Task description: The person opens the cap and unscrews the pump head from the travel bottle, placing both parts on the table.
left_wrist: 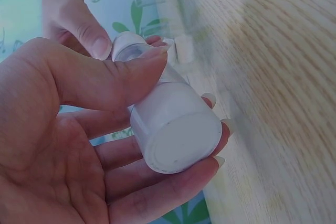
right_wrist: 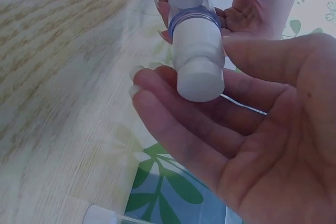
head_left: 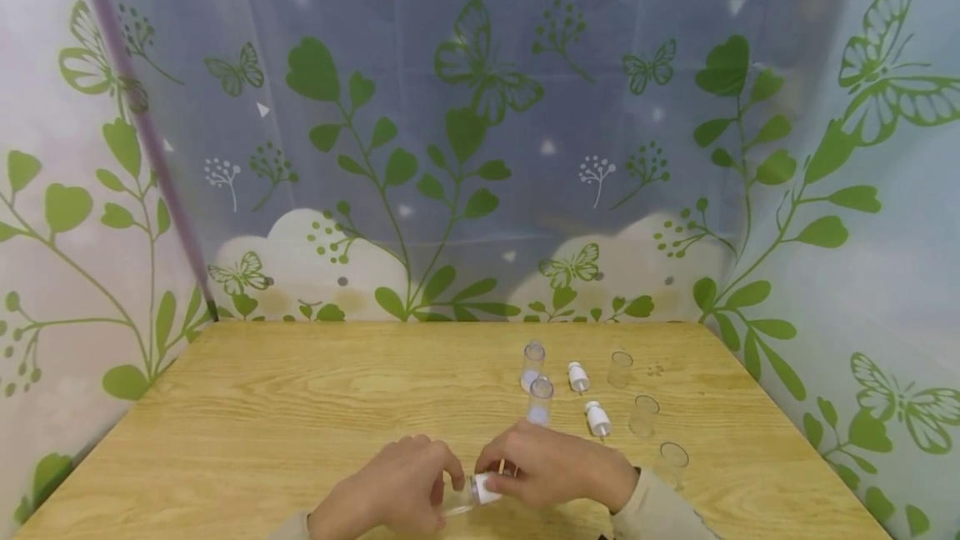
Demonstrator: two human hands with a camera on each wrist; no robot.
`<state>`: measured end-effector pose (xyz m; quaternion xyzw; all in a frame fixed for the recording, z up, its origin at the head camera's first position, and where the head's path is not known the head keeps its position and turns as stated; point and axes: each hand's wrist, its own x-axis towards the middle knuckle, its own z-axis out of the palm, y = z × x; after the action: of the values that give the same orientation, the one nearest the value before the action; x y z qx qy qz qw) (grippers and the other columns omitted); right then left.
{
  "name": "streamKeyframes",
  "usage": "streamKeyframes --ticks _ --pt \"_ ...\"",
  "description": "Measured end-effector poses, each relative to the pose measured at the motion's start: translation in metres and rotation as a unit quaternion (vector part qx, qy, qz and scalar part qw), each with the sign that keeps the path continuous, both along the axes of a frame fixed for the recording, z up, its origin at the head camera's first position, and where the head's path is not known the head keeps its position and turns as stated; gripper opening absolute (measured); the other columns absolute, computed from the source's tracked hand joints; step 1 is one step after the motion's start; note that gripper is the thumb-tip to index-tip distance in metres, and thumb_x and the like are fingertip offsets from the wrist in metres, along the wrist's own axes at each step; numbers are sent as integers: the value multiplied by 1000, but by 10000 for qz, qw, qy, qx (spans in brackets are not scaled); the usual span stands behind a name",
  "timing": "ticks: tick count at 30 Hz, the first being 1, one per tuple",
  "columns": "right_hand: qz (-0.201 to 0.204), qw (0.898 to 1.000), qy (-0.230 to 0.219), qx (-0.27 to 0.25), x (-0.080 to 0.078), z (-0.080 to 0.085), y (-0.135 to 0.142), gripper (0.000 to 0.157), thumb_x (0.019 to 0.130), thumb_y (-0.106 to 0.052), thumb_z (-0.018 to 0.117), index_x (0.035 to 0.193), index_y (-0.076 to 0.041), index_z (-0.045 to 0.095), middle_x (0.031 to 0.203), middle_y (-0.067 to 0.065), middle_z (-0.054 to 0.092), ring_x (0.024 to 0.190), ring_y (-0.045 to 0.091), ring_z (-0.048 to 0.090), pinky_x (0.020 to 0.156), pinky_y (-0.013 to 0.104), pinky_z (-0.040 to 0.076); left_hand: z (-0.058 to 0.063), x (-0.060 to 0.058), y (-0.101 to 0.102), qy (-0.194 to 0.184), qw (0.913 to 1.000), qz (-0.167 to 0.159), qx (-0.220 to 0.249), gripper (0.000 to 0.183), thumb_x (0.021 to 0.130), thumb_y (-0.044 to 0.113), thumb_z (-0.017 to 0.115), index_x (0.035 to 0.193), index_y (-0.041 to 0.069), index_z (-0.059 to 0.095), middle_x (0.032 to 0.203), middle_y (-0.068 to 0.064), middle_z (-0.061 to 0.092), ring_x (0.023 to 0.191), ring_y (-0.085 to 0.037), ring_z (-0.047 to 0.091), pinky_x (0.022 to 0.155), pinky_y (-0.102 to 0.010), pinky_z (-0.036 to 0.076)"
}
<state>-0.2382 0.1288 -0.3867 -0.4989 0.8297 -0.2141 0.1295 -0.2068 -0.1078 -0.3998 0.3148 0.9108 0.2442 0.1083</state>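
Low over the front of the table, my left hand [head_left: 401,477] grips a small clear bottle with a whitish base [left_wrist: 176,129], lying on its side. In the left wrist view the thumb presses on top of it and the fingers curl beneath. My right hand [head_left: 555,465] pinches the white pump top [right_wrist: 199,74] at the bottle's other end, thumb on one side and fingers under it. The pump top sits against the bottle's bluish-looking rim [right_wrist: 195,17]. How far it is seated on the neck, I cannot tell.
Beyond my right hand stand two clear bottles, one farther back [head_left: 533,367] and one nearer [head_left: 540,403]. Two white pump tops [head_left: 577,377] [head_left: 597,418] lie to their right. Three clear cup-like covers [head_left: 620,371] [head_left: 643,417] [head_left: 672,463] line the right side of the wooden table [head_left: 300,390].
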Motion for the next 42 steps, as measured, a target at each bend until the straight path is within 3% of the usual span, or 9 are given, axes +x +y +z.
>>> streamKeyframes --ticks 16,25,35,42 --pt "67 9998 185 -60 0 -1 -2 12 96 -11 72 106 -10 77 95 -4 76 77 -11 57 69 8 50 1 1 0 23 10000 -58 48 31 66 1 77 95 13 78 68 9 67 59 1 51 53 -20 45" --pt "53 9995 290 -117 1 -2 -2 12 93 -11 76 105 -10 77 97 -4 76 82 -10 60 71 8 50 1 1 1 -84 9999 -55 120 32 67 -1 75 96 12 78 67 9 66 57 1 52 51 -20 46" --pt "-133 9999 -102 -40 0 -1 -1 20 97 -12 70 117 -9 74 111 -1 77 91 -6 65 74 12 54 1 0 1 -21 9999 45 -109 31 67 3 77 95 16 78 67 10 66 60 0 51 56 -21 44" --pt "-71 9999 -73 -29 -1 -1 0 20 102 -14 63 118 -8 73 111 0 77 90 -6 66 76 12 54 1 0 0 2 10000 14 -54 31 67 3 78 96 16 78 67 9 67 60 0 51 55 -21 45"
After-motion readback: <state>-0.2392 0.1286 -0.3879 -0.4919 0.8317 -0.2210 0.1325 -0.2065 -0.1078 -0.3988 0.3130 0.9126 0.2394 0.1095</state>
